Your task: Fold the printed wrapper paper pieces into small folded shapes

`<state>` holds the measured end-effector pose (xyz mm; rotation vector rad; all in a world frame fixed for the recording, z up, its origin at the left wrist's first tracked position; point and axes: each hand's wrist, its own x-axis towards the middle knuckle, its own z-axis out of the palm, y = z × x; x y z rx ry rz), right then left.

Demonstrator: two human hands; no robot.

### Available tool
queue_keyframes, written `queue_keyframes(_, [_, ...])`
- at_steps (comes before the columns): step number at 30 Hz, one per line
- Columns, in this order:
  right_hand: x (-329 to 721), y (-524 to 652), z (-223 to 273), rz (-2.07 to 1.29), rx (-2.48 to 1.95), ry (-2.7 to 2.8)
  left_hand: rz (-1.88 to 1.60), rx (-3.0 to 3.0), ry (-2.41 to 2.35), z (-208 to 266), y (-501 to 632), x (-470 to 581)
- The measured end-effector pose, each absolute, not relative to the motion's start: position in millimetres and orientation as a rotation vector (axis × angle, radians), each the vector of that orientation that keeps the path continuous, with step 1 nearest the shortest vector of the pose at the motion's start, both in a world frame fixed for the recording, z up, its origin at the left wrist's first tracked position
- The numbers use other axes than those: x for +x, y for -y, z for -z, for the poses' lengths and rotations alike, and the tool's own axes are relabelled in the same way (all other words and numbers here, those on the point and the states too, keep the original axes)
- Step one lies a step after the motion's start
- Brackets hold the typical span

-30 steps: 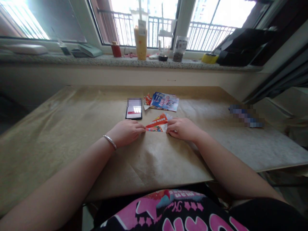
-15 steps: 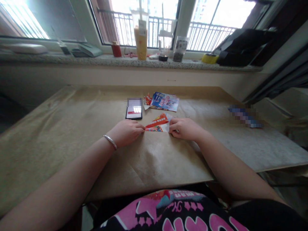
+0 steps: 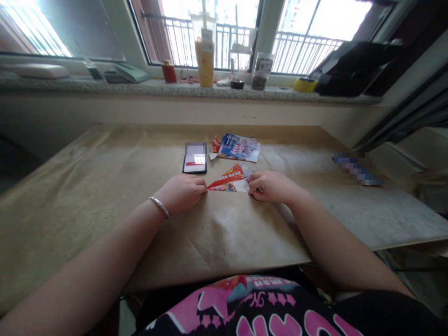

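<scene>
A folded sheet of printed paper (image 3: 229,181), red, orange and white, lies on the covered table between my hands. My left hand (image 3: 182,192) pinches its left pointed corner, fingers pressed together. On the other side, the curled fingers of my right hand (image 3: 269,186) grip the right end, and part of the paper is hidden beneath them. The lower edge runs straight from hand to hand. Just past my left hand sits a phone (image 3: 195,161) with a lit screen, partly blurred.
Behind the paper is a stack of blue printed leaflets (image 3: 241,148), with a small red folded paper piece (image 3: 214,145) beside it. A blurred blue item (image 3: 357,170) lies at the right. Drink cups, a yellow tape roll (image 3: 305,85) and a black bag (image 3: 350,70) stand along the windowsill (image 3: 157,89).
My left hand has shifted slightly left and my right hand slightly right along the paper's lower edge. More of the paper shows between them.
</scene>
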<state>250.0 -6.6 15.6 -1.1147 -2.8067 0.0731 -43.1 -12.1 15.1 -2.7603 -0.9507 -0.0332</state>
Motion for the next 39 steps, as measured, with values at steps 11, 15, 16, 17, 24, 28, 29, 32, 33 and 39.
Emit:
queue_keyframes(11, [254.9,5.7,-16.3,-0.120,-1.147,2.837,-0.058,-2.808,1.058,-19.5,12.4,-45.2])
queue_keyframes(15, [256.1,5.9,-17.9,-0.146,-1.162,2.830,-0.056,-2.817,1.075,-19.7,12.5,-45.3])
queue_keyframes(16, [256.5,5.8,-18.0,-0.154,-1.153,2.831,-0.055,-2.820,1.078,-19.8,12.4,-45.6])
queue_keyframes(17, [256.9,5.6,-17.9,-0.164,-1.142,2.831,-0.054,-2.821,1.082,-19.8,12.4,-45.9])
queue_keyframes(24, [259.5,3.0,-16.2,-0.237,-1.075,2.825,-0.043,-2.839,1.107,-19.3,10.9,-47.8])
queue_keyframes(28, [260.3,3.3,-16.5,-0.246,-1.084,2.826,-0.036,-2.843,1.096,-18.2,10.2,-48.2])
queue_keyframes(29, [260.3,3.8,-16.9,-0.246,-1.090,2.825,-0.030,-2.843,1.094,-17.7,10.2,-48.4])
queue_keyframes(32, [258.9,5.4,-17.2,-0.212,-1.149,2.815,0.029,-2.845,1.080,-14.3,9.7,-49.1])
queue_keyframes(33, [257.8,5.7,-16.8,-0.190,-1.192,2.797,0.062,-2.848,1.072,-12.5,9.3,-49.5])
queue_keyframes(39, [245.1,4.7,-9.0,0.005,-1.472,2.590,0.251,-2.929,0.994,-2.6,5.0,-50.4])
